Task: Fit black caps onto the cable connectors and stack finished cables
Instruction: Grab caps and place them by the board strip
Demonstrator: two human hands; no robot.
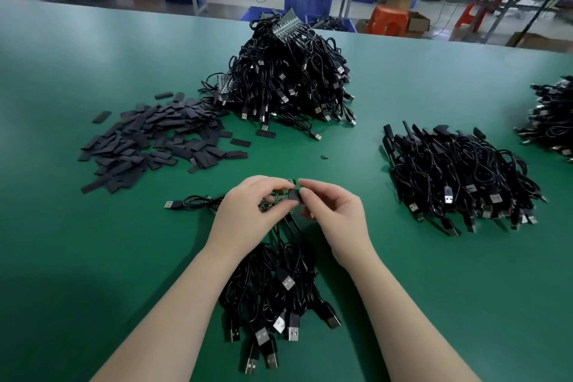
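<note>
**Capping a connector at the green table**

Lying at the far left on the green table (93, 257) is a loose spread of flat black caps (148, 139), and just beside it, further back, a tall heap of uncapped cables (288, 80) is sitting with USB plugs poking out all round. In front, near the middle, the left hand (248, 211) is gripping a small green connector board (273, 200) between curled fingers and thumb, its cable trailing off left to a USB plug (170, 204) lying on the table. The right hand (335, 214) is pinching one cap (294, 195) between thumb and forefinger, and the cap is touching the end of the board. Below the wrists a small bunch of cables (273, 304) is lying between the forearms. To the right, the capped cables are lying in a stack (459, 177), and another pile (552, 121) is showing at the right edge, blurred.
</note>
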